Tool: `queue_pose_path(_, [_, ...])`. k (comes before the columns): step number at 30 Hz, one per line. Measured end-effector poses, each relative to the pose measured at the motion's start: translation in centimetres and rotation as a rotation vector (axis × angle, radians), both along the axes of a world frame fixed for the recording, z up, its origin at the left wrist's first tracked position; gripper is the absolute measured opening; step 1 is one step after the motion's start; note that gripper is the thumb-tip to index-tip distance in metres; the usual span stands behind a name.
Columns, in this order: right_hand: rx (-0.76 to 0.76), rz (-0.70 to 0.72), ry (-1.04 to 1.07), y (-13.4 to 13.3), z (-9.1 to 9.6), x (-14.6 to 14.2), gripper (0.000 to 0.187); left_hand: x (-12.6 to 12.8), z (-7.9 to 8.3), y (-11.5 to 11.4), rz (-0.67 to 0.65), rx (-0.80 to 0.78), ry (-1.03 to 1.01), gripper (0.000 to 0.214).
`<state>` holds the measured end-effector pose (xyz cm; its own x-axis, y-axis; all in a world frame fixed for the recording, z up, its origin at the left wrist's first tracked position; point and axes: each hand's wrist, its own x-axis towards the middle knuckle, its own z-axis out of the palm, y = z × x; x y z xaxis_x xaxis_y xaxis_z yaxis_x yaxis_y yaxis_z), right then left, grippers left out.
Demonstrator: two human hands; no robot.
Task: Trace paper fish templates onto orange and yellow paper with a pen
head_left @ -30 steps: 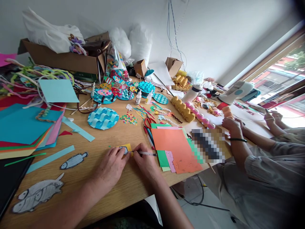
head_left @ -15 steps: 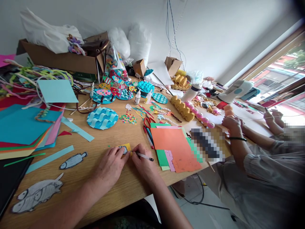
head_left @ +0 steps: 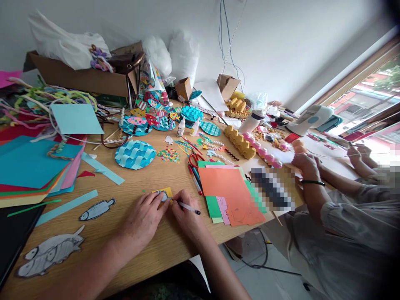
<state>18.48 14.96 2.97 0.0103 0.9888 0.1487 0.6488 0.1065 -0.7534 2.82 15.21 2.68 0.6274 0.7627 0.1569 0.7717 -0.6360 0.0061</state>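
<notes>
My right hand (head_left: 188, 212) is closed around a pen (head_left: 191, 207) with a clear barrel and black end, its tip side at a small yellow paper (head_left: 168, 191). On that paper lies a cut-out paper fish (head_left: 162, 196), partly hidden by my fingers. My left hand (head_left: 146, 216) rests flat over the fish's edge, fingers pressing it to the yellow paper. To the left, another grey fish cut-out (head_left: 97, 209) lies on the table. Nearer the front edge, larger grey fish cut-outs (head_left: 51, 252) overlap.
Orange paper (head_left: 223, 183) lies on green and pink sheets to my right, beside red scissors (head_left: 196, 159) and markers (head_left: 195, 179). A blue paper-strip disc (head_left: 135, 154) and confetti (head_left: 168, 155) lie farther back. A co-worker's hands (head_left: 306, 163) hold an orange piece at the right.
Both hands stay at almost the same spot, the pen barely shifted. The whole view has slid slightly to the right.
</notes>
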Motion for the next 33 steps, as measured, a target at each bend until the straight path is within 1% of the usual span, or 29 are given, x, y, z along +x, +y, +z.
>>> queue_pose_path(6, [-0.01,0.027,0.03,-0.22,-0.06,-0.21,0.009,0.07,-0.09,-0.02,-0.004,0.019,-0.027,0.042])
queue_pose_path(11, [0.042,-0.034,0.096,-0.02,-0.26,0.08,0.008,-0.07,0.05,-0.08,-0.007,0.014,-0.016,0.043])
queue_pose_path(14, [0.053,-0.033,0.108,0.01,-0.26,0.11,0.007,-0.31,0.0,0.02,-0.027,0.006,-0.014,0.042])
queue_pose_path(17, [0.043,-0.028,0.095,-0.03,-0.22,0.01,0.007,-0.5,-0.17,0.17,-0.044,-0.011,-0.017,0.042])
queue_pose_path(21, [0.019,-0.018,0.051,-0.16,-0.2,-0.21,0.008,-0.53,-0.33,0.24,-0.034,-0.029,0.0,0.042])
queue_pose_path(27, [-0.014,-0.003,0.024,-0.18,0.07,-0.38,0.01,-0.45,-0.48,0.15,-0.031,-0.007,0.001,0.04])
queue_pose_path(33, [-0.024,0.022,0.014,-0.26,0.34,-0.21,0.008,-0.45,-0.52,0.01,-0.031,0.021,0.034,0.042])
